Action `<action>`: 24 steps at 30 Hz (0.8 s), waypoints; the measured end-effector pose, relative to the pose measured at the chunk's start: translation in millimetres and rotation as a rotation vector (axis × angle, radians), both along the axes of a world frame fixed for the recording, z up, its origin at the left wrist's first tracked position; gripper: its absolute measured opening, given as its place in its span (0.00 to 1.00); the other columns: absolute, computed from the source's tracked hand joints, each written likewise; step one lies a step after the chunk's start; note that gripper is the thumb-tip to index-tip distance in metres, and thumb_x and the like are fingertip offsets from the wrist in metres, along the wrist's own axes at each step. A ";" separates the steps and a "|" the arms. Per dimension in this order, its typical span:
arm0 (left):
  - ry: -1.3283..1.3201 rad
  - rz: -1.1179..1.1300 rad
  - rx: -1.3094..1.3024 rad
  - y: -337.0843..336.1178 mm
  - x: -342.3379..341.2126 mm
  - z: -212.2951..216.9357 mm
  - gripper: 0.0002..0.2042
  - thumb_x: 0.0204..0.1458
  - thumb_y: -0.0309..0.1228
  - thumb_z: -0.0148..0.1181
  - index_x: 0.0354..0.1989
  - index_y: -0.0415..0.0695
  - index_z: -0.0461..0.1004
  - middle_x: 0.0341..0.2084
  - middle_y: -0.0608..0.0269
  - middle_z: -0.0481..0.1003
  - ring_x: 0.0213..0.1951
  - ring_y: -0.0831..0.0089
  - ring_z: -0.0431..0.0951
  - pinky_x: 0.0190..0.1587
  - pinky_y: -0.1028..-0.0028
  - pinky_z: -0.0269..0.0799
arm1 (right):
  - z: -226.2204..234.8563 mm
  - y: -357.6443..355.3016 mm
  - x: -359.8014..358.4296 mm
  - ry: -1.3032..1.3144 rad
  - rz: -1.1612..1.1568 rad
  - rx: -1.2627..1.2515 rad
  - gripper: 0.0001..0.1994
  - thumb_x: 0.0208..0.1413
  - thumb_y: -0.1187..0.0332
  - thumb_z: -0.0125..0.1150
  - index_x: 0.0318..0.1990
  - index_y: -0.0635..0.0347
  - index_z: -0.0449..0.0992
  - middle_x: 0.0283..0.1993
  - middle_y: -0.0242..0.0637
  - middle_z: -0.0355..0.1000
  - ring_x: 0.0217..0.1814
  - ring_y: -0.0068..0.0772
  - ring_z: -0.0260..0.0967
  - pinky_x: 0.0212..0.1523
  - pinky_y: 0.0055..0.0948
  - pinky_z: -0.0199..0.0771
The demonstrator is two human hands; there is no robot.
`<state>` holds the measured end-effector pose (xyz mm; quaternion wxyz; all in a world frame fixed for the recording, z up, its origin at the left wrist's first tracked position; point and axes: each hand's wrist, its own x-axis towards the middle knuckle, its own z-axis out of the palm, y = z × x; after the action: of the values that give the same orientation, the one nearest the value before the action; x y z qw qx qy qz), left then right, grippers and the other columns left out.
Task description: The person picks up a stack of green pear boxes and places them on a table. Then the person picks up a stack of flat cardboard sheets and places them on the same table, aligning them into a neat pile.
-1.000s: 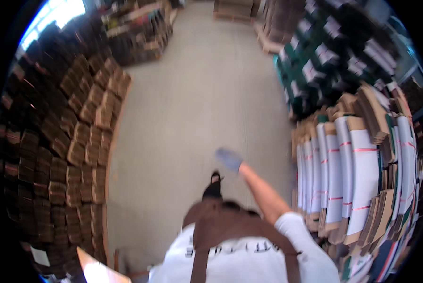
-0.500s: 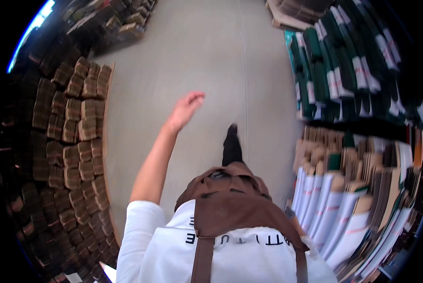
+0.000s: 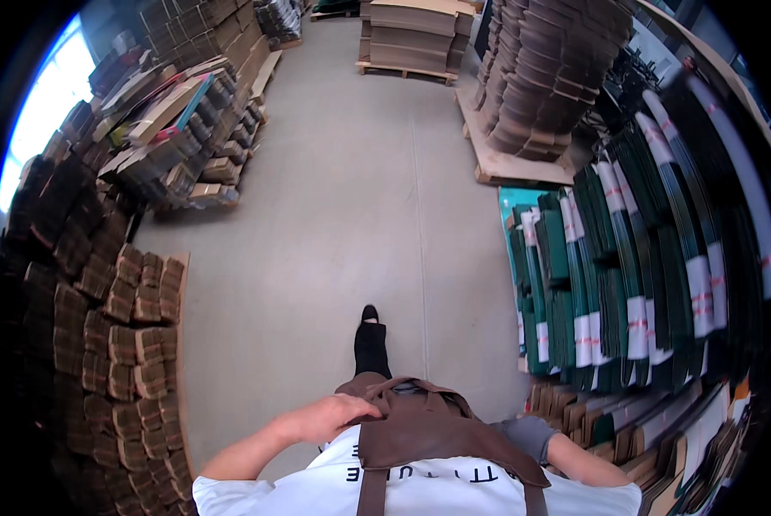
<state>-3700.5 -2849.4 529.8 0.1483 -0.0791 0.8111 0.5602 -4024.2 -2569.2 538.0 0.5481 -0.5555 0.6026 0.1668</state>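
My left hand [image 3: 338, 414] rests against the left side of my brown apron [image 3: 428, 433] at waist height. Its bare fingers reach forward along the cloth, and no object shows in them. On the other side of my body, my right hand [image 3: 527, 436] has a grey covering that looks like a glove. It sits beside the apron's right edge, with its fingers hidden from view. Below the apron, one dark-clothed leg and black shoe [image 3: 369, 315] stretch forward over the floor.
Bundled brown cardboard [image 3: 149, 344] lines the left, with mixed cardboard stacks [image 3: 205, 129] farther on. To the right stand green and white bundled sheets [image 3: 609, 275] and a tall cardboard pile on a wooden pallet [image 3: 523, 168]. Another loaded pallet [image 3: 407, 73] lies ahead on the grey floor [image 3: 316, 215].
My left hand has come back from over the floor to the apron. My right forearm and grey-covered hand have come into view. The aisle ahead shows farther, with more pallets and stacks.
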 end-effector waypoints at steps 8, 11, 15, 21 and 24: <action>0.252 -0.079 -0.108 -216.6 -134.0 -22.6 0.17 0.56 0.27 0.59 0.55 0.46 0.77 0.46 0.58 0.81 0.49 0.54 0.79 0.54 0.60 0.75 | -62.7 -149.6 -114.9 0.138 0.001 -0.229 0.17 0.59 0.54 0.56 0.50 0.48 0.82 0.48 0.47 0.80 0.51 0.52 0.78 0.49 0.44 0.77; 0.196 -0.123 -0.122 -293.8 -191.3 -25.4 0.15 0.58 0.27 0.57 0.53 0.47 0.77 0.43 0.57 0.81 0.47 0.53 0.80 0.51 0.60 0.76 | -27.0 -229.3 -152.9 0.161 -0.151 -0.241 0.16 0.59 0.54 0.55 0.51 0.43 0.82 0.48 0.44 0.81 0.49 0.51 0.79 0.48 0.42 0.78; 0.141 -0.060 -0.152 -373.6 -253.2 -33.9 0.12 0.60 0.29 0.57 0.51 0.47 0.78 0.40 0.54 0.81 0.44 0.53 0.81 0.48 0.59 0.77 | -31.1 -317.8 -219.1 0.080 -0.307 -0.363 0.16 0.61 0.54 0.54 0.51 0.40 0.81 0.47 0.42 0.81 0.48 0.50 0.79 0.47 0.42 0.78; 0.102 -0.013 -0.369 -496.5 -362.5 -40.7 0.08 0.60 0.30 0.58 0.46 0.46 0.79 0.33 0.55 0.81 0.37 0.51 0.81 0.42 0.59 0.79 | -57.4 -463.1 -369.2 0.044 -0.216 -0.452 0.13 0.62 0.56 0.53 0.47 0.47 0.80 0.42 0.45 0.80 0.45 0.51 0.78 0.45 0.44 0.77; 0.063 0.125 -0.380 -552.4 -382.4 -36.1 0.07 0.59 0.29 0.58 0.43 0.45 0.79 0.31 0.54 0.81 0.35 0.51 0.81 0.41 0.59 0.79 | -45.9 -544.1 -436.5 -0.044 -0.174 -0.495 0.11 0.57 0.57 0.56 0.39 0.50 0.78 0.37 0.44 0.79 0.41 0.52 0.78 0.41 0.45 0.76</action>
<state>-4082.9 -3401.8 493.7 0.0700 -0.1382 0.9000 0.4074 -4460.7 -3113.3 492.1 0.4207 -0.6222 0.6586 -0.0454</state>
